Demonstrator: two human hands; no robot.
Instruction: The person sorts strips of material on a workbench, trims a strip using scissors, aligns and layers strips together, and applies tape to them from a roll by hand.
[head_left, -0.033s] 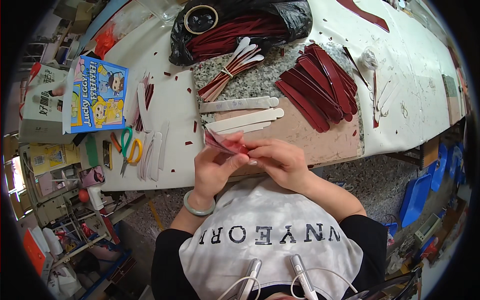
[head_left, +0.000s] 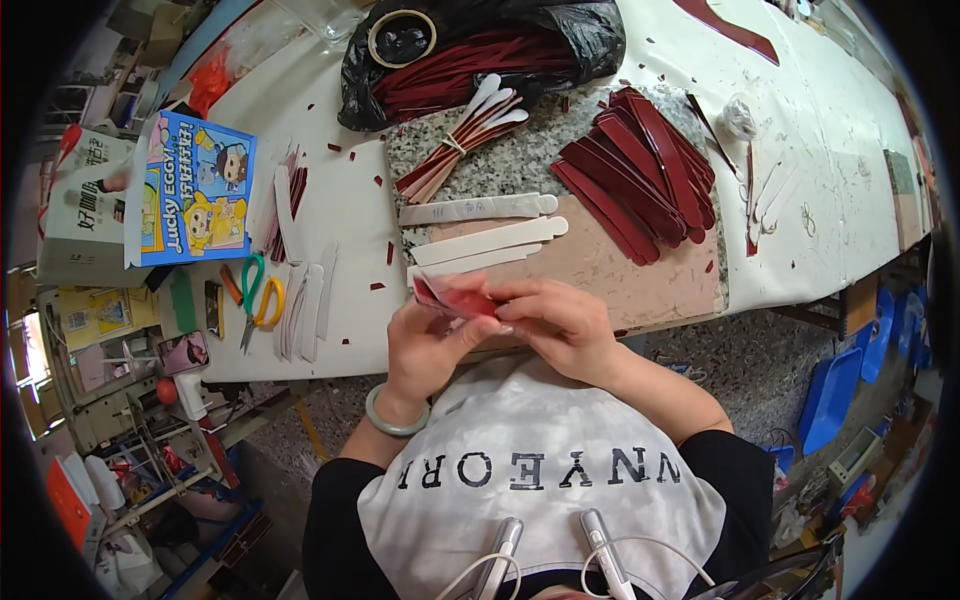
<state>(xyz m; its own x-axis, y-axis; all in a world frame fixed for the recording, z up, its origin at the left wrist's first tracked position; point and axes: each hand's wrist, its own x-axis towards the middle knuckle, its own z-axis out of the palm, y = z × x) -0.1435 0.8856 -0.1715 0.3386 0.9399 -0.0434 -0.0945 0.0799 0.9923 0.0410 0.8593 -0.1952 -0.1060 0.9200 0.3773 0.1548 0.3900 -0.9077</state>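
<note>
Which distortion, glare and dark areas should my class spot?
Head view: fisheye distortion bends the white table, and black fills the corners; head view: a bright patch at the left rim is blown out; head view: the piled dark red strips show glossy highlights, and the held red piece looks paler, perhaps from sheen.

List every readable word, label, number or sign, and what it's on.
Wording isn't copied out here; text stands on:
Blue cartoon box: large white lettering, legible.
Grey package: large dark characters, legible.
Grey-white garment: dark capitals, upside down, legible.
White strip: faint handwriting, too small.
Yellow printed item: small print, too blurred.
</note>
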